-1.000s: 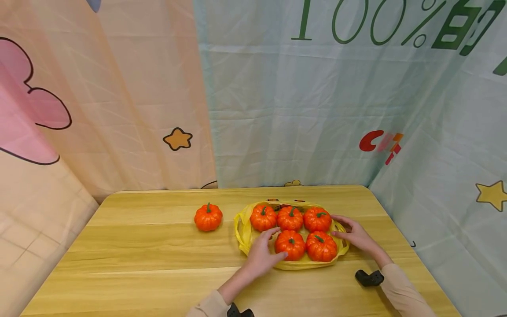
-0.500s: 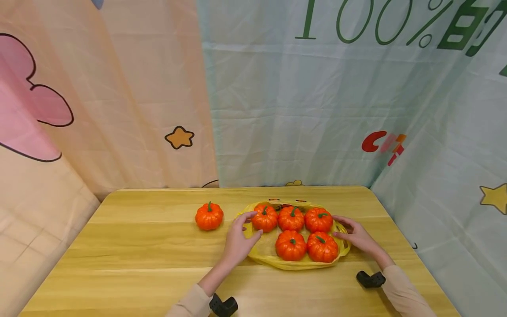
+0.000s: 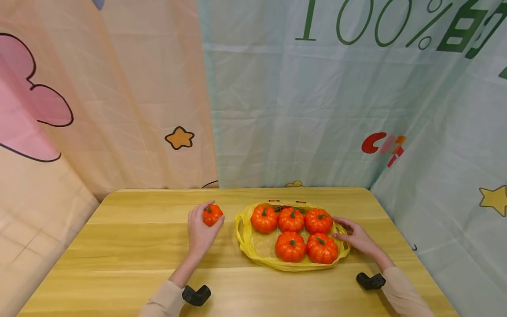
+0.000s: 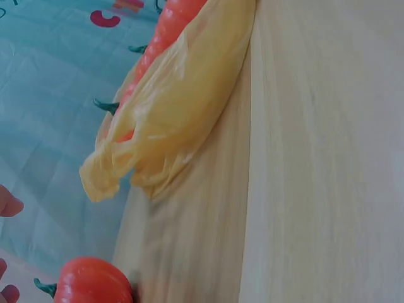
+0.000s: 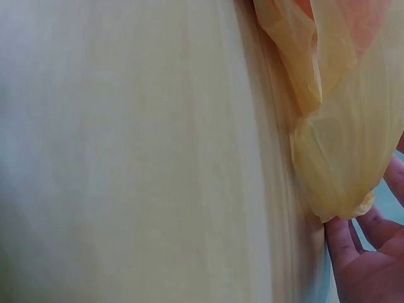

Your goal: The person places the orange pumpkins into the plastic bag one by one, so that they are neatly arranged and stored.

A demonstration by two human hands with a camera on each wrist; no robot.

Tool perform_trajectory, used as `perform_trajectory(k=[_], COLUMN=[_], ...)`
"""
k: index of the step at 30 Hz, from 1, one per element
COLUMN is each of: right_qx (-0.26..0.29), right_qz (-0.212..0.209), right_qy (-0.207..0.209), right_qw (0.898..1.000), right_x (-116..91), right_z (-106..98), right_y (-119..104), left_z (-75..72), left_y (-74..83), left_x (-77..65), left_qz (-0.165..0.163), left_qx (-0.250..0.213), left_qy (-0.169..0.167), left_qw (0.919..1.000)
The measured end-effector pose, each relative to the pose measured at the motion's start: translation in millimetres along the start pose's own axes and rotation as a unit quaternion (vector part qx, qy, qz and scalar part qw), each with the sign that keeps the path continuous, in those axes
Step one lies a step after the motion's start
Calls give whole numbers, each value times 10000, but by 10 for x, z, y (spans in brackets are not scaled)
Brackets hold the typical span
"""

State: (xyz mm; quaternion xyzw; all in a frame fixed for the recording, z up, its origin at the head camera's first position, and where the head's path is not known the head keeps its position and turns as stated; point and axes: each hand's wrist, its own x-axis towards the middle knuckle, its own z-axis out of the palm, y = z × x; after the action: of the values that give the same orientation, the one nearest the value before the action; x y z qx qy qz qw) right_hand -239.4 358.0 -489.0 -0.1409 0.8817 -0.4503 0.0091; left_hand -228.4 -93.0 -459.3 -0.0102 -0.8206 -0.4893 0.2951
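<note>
My left hand (image 3: pixel 201 232) reaches over a lone orange toy pumpkin (image 3: pixel 213 215) with a green stem, thumb and fingers spread about it. In the left wrist view, the fingertips (image 4: pixel 7 203) show at the left edge, apart from that pumpkin. To the right lies a yellow plastic bag (image 3: pixel 247 246), spread wide, with several like pumpkins (image 3: pixel 291 246) in two rows. My right hand (image 3: pixel 359 238) rests at the bag's right end, thumb and fingers apart. In the right wrist view, its fingers (image 5: pixel 344 243) touch the bag's bunched end.
The wooden table (image 3: pixel 130 251) reaches back to printed curtains (image 3: pixel 285 110). A looped handle (image 3: pixel 239 229) of the bag faces the lone pumpkin. Black wrist devices (image 3: pixel 196 295) sit on both forearms, near beige sleeves (image 3: pixel 408 290).
My left hand has moved left from the pumpkins in the bag, past the bag's left end, to the lone pumpkin. The right hand has stayed at the bag's right end.
</note>
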Motion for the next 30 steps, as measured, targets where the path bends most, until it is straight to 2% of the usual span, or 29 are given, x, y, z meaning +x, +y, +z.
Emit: perform_trajectory(k=[3,8,15,22,30], right_qx=[9,-11,62,66,5], right_qz=[21,40,34,83,93], right_qy=[40,21,-35,-75,-18], right_qw=[10000,10000,10000,9999,10000], right_x=[-6,-8,-5,4,10], right_z=[-3,-20,-15,-20,-9], right_y=[6,32,-6,-7,31], left_z=[-50,-96,-135,-139,-133], left_y=[-91,-230,-367,-437,-474], left_x=[37,69,82,96,103], left_qz=[-356,-916,-1463,-1633,-1703], left_qx=[181,384,243,193,138], left_qy=[0,-338,-810,-1172,-1271], left_qw=[9992,9945,9856,9794,9771])
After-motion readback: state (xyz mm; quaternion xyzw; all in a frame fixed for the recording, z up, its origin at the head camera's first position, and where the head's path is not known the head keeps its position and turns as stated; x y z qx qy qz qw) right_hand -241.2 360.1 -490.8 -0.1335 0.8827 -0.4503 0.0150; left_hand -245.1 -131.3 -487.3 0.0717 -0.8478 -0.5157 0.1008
